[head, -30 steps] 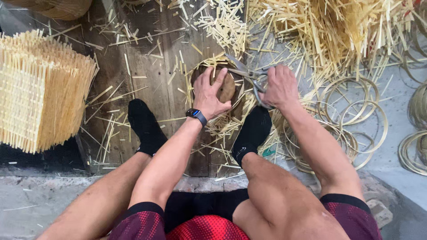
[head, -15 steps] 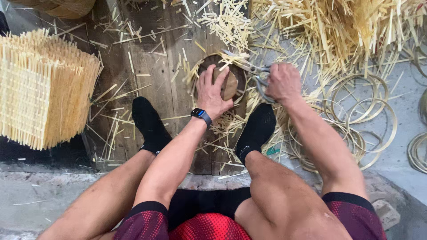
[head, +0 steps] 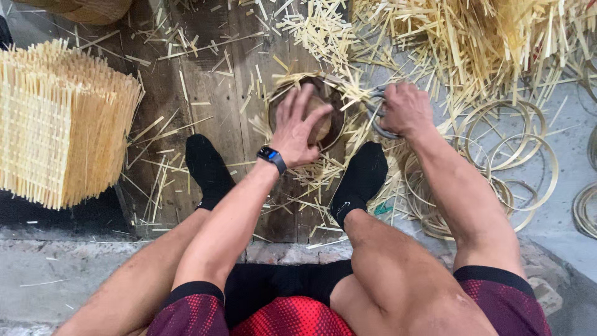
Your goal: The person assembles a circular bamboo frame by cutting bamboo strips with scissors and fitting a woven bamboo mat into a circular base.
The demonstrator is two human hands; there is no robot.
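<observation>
The left hand has spread flatter over the round woven piece on the plank floor; the right hand stays clamped on shears (blades hidden), just beside it.

Small dark smartwatch screen on left wrist

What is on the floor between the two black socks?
In the head view, loose bamboo strips lie scattered on the wooden board between the left sock and the right sock.
</observation>
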